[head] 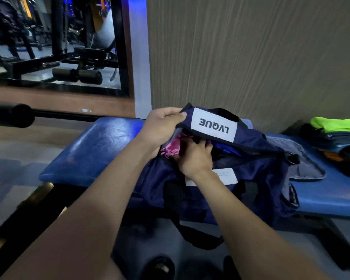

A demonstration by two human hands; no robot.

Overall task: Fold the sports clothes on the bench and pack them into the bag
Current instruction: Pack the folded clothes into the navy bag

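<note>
I face a grey ribbed wall (251, 53). Left of it stands a white pillar (138, 57) edged with blue light, and further left a wood-framed mirror (55, 43) shows black gym machines. Below the wall lies pale floor (14, 150).

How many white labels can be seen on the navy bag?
2. One large label reading LVQUE sits on the raised far flap of the navy bag; a second label is on its near side, partly hidden by the right hand.
</note>
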